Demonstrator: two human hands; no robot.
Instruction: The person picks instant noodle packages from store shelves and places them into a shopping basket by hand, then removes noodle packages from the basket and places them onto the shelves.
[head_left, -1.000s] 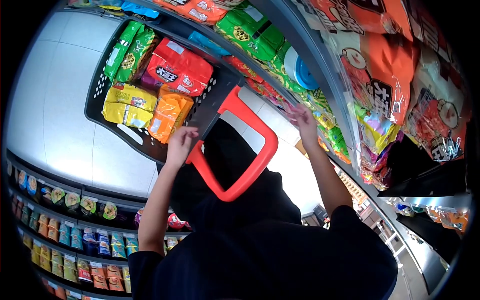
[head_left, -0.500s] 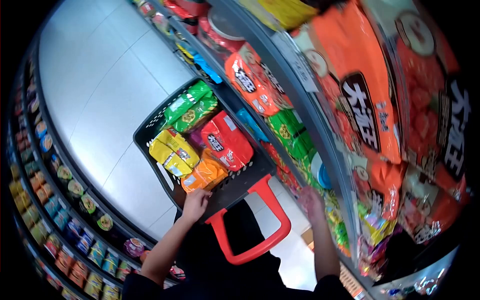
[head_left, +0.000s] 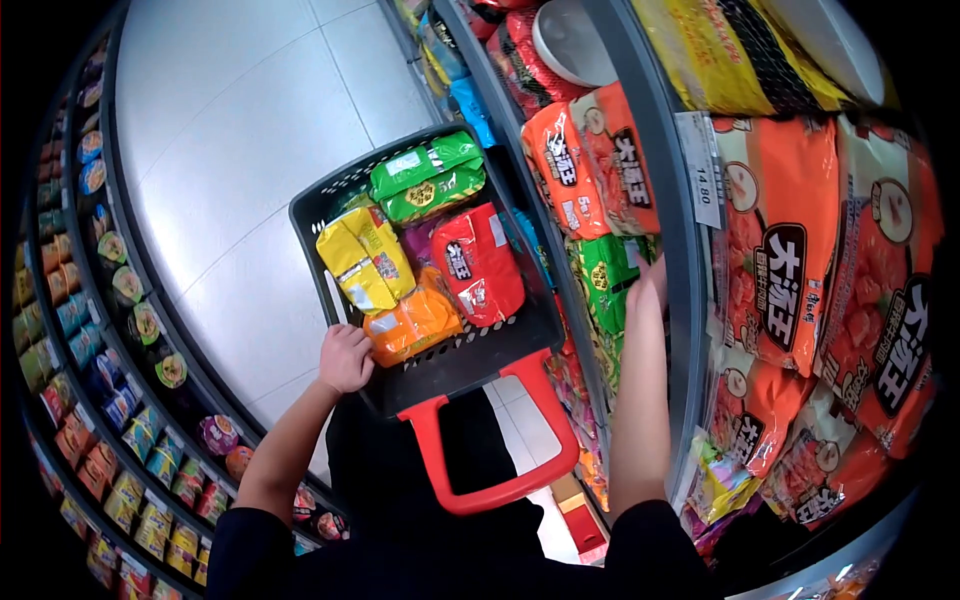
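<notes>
A dark basket [head_left: 455, 377] with a red handle [head_left: 500, 497] holds a green pack [head_left: 428, 180], a yellow pack [head_left: 365, 262], a red pack [head_left: 478, 265] and an orange pack [head_left: 412, 320]. My left hand [head_left: 347, 357] is closed at the basket's near left rim, beside the orange pack. On the right, my right hand [head_left: 648, 290] reaches to the shelf, in front of green packs [head_left: 605, 285] and below orange packs [head_left: 590, 160]. Its fingers are partly hidden, and whether it grips anything cannot be made out.
A shelf edge [head_left: 685, 250] with a price tag [head_left: 700, 170] runs down the right, with large orange packs [head_left: 780, 250] beyond it. White bowls [head_left: 575, 42] sit at the top. Curved shelves of cups and packs [head_left: 125, 285] line the left, beside the tiled floor [head_left: 230, 130].
My right hand has moved up to the green packs on the shelf. My left hand has shifted left along the basket rim. The view has turned, bringing the shelf's orange packs nearer.
</notes>
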